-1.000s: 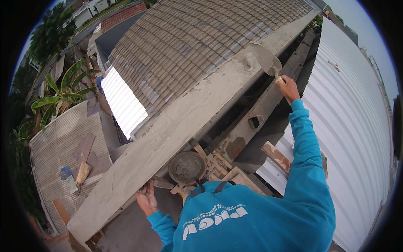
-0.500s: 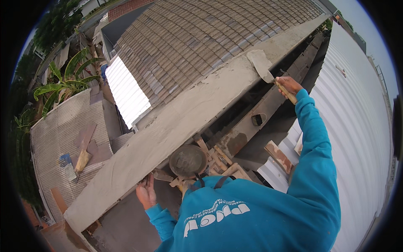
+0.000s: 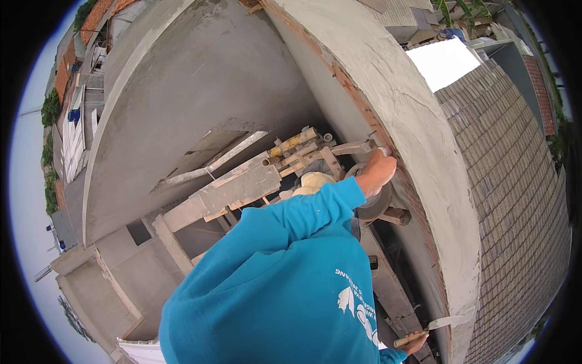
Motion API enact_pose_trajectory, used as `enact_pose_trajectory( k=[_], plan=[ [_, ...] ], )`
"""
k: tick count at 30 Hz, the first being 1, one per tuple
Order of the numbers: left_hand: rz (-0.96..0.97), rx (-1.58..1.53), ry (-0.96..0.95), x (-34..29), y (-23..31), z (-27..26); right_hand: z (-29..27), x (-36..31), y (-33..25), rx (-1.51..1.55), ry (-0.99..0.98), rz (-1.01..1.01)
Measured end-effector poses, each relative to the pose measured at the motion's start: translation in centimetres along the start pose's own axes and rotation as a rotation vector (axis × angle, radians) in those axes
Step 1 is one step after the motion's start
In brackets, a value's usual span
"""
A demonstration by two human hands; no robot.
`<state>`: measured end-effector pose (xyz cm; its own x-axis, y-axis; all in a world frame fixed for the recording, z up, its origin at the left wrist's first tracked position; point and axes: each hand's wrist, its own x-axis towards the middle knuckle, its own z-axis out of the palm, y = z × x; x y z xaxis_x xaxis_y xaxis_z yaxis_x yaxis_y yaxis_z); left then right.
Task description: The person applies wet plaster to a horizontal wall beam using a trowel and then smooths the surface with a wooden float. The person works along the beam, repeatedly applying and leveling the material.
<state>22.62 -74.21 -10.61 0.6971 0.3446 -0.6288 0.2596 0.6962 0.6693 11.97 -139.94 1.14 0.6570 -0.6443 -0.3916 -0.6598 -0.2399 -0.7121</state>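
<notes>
My right hand is closed around the wooden handle of a trowel, low on the right. The trowel's pale blade lies over the wet grey mortar on top of a curving wall. Higher up, my left hand is closed against the wall's rough brick inner edge. Its fingers curl inward, hiding whatever they may hold. Partly covered by this hand and its blue sleeve, a round mortar pan sits beside the wall on wooden supports.
A tiled roof slopes away right of the wall. Bamboo poles and mortar-caked planks form a scaffold beside me. A grey plastered wall curves round at the left. Below the scaffold is a deep drop. A white metal sheet lies beyond the wall.
My view has swung to the left, so the wall now runs down the right side. The trowel stays in my right hand. My left hand's fingers, stretched out before, now look curled.
</notes>
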Motion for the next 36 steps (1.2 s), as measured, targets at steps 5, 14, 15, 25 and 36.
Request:
enact_pose_trajectory(
  k=[5,14,15,25,36],
  plan=[
    [-0.091,0.074,0.225,-3.2,2.8,4.4,-2.1,1.1,-2.2,-0.208,0.005,-0.008],
    [-0.137,0.197,0.209,-3.0,2.7,4.5,-0.4,-4.0,-5.8,-0.188,-0.1,0.116],
    [-0.133,0.192,0.208,-2.9,2.5,4.3,-0.7,-4.1,-5.5,-0.164,-0.099,0.139],
    [0.054,-0.285,-0.073,-2.5,2.0,1.7,-2.1,-9.1,-7.7,-0.25,-0.1,0.1],
    [-0.045,0.065,-0.247,-1.5,4.5,0.3,-4.9,-2.1,-10.1,-0.875,0.488,-0.254]
  ],
)
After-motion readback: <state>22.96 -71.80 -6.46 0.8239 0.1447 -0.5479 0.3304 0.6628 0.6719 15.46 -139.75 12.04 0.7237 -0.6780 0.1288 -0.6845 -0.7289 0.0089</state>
